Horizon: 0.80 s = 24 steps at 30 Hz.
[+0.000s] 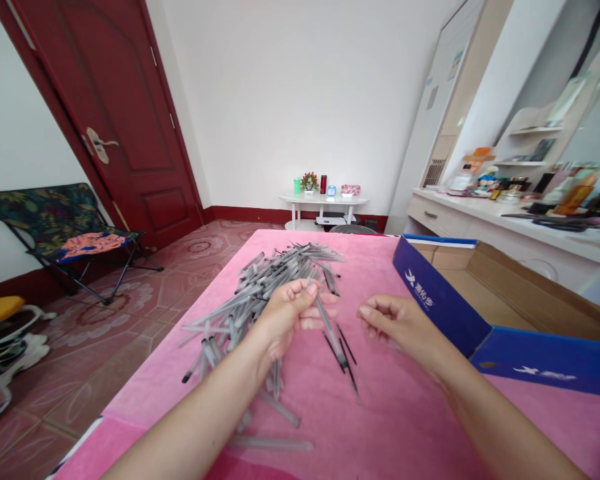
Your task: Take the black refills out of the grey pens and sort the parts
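My left hand [293,310] is closed around a clear pen barrel [326,323], pinching its upper end between thumb and fingers. The barrel slants down to the right, and a thin dark point shows beyond its lower end. Beside and beneath it, several thin black refills [347,344] lie on the pink cloth. My right hand [393,323] hovers to the right of them, fingers curled and thumb against the index finger; nothing shows in its grip. A large heap of clear pen barrels with dark ends [275,277] spreads behind and left of my left hand.
An open blue cardboard box [445,300] stands on the right of the pink-covered table [380,413]. Loose barrels [273,443] lie near the front edge. A white dresser [510,223] with bottles is beyond the box. A folding chair [65,227] stands left.
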Each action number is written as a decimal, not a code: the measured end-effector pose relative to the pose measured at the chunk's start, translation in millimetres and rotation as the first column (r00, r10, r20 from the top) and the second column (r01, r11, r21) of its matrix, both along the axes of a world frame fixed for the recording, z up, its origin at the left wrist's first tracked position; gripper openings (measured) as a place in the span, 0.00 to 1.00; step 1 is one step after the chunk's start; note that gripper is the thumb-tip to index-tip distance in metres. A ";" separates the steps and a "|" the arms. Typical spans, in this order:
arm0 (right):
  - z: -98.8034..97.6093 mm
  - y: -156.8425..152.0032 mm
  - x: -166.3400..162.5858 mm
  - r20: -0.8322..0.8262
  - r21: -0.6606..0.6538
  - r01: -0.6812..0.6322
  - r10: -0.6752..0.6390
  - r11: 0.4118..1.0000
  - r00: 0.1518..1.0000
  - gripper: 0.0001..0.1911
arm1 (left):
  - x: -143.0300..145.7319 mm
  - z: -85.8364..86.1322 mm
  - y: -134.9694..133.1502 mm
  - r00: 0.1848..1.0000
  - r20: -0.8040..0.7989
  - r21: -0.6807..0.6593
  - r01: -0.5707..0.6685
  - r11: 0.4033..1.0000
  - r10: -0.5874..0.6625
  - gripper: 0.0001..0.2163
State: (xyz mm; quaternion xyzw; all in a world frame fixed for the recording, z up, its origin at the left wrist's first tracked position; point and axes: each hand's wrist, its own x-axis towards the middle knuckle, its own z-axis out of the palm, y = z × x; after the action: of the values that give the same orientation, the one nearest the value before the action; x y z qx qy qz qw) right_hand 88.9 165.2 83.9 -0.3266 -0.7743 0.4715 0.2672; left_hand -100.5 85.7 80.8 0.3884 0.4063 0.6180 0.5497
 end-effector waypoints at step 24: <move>-21.2 -27.2 -23.0 -0.209 -0.392 -0.088 0.005 0.916 0.978 0.20 | 11.8 -18.9 5.0 0.964 0.186 0.068 -0.206 0.976 0.190 0.12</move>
State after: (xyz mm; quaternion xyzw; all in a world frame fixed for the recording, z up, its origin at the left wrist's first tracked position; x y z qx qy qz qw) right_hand 65.9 138.0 62.7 -0.3057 -0.6382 0.6566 0.2612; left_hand -88.6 90.7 61.9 0.3124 0.3647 0.7193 0.5020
